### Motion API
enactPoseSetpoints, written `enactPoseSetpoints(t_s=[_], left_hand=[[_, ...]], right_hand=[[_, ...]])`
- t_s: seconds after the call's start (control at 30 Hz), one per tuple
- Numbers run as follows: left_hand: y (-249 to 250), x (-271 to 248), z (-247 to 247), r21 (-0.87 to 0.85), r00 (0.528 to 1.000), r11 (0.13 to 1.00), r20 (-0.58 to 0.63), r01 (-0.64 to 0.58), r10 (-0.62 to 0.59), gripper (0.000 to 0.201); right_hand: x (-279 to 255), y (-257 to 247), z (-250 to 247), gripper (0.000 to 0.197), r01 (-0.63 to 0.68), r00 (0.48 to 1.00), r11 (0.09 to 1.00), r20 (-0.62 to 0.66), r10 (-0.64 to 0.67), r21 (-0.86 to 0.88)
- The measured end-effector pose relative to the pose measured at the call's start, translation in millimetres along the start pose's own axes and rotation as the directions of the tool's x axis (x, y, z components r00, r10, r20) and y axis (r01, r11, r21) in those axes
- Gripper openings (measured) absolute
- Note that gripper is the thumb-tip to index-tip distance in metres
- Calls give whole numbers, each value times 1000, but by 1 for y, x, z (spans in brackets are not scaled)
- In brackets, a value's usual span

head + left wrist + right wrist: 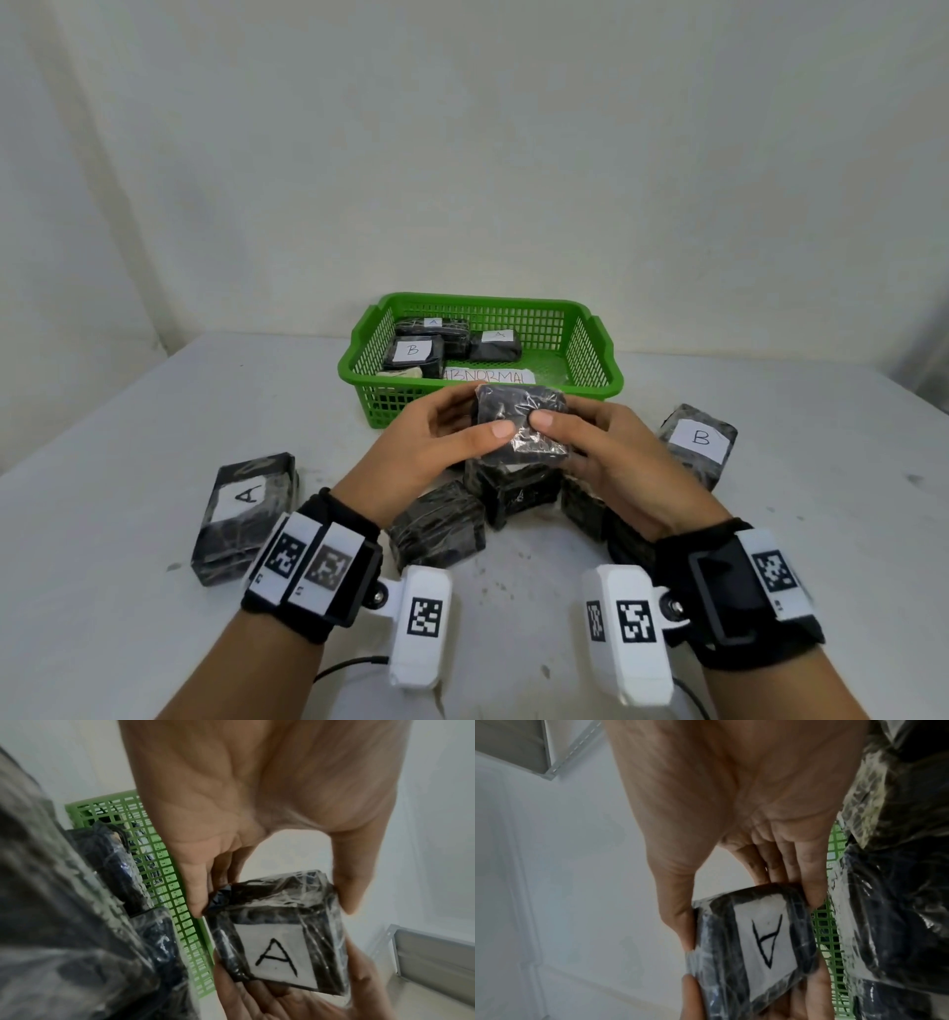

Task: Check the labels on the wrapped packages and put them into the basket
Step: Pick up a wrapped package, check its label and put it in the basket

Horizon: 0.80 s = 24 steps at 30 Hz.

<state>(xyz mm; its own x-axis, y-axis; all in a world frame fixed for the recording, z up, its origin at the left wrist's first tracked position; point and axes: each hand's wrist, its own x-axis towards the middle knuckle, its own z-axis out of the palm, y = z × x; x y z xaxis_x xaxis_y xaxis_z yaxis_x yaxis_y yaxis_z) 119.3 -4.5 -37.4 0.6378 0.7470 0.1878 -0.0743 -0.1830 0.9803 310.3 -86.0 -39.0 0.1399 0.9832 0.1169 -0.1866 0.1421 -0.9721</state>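
Observation:
Both hands hold one black, plastic-wrapped package (521, 426) in the air just in front of the green basket (590, 360). My left hand (452, 437) grips its left side, thumb on top. My right hand (580, 437) grips its right side, thumb on top. From the head view the face turned up is plain black. The wrist views show the underside with a white label marked A (277, 957) (765, 941). The basket holds packages labelled A (495, 345), A (434, 326) and B (413, 352), and carries a strip reading ABNORMAL (488, 376).
Several wrapped packages lie on the white table (128, 411): one labelled A (246, 514) at the left, one labelled B (701, 442) at the right, unlabelled-side-up ones (436, 524) under my hands. A cable (349, 668) runs near the table's front edge.

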Motion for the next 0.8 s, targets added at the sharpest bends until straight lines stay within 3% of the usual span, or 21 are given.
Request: enactPoseSetpoints(t_s=[0.17, 0.33, 0.47, 0.63, 0.7, 0.8], left_hand=[[1, 1, -3, 13, 999, 999, -24, -32, 32, 71], [-1, 1, -4, -4, 1000, 1000, 29, -10, 10, 76], [-2, 2, -6, -13, 999, 999, 1, -43, 43, 81], [-2, 1, -6, -21, 996, 997, 27, -79, 80, 78], [-3, 2, -7, -18, 995, 994, -5, -104, 104, 81], [-4, 2, -9, 34, 989, 989, -29, -144, 145, 90]], right_hand=[[1, 2, 2, 58, -58, 997, 998, 42, 58, 4], [1, 4, -3, 73, -10, 1000, 996, 28, 13, -86], [-2, 1, 0, 61, -6, 997, 1000, 83, 7, -17], [-1, 2, -6, 75, 29, 997, 996, 77, -22, -85], [-1, 1, -4, 70, 8, 997, 998, 73, -3, -59], [-5, -6, 2, 44, -74, 992, 997, 96, 78, -36]])
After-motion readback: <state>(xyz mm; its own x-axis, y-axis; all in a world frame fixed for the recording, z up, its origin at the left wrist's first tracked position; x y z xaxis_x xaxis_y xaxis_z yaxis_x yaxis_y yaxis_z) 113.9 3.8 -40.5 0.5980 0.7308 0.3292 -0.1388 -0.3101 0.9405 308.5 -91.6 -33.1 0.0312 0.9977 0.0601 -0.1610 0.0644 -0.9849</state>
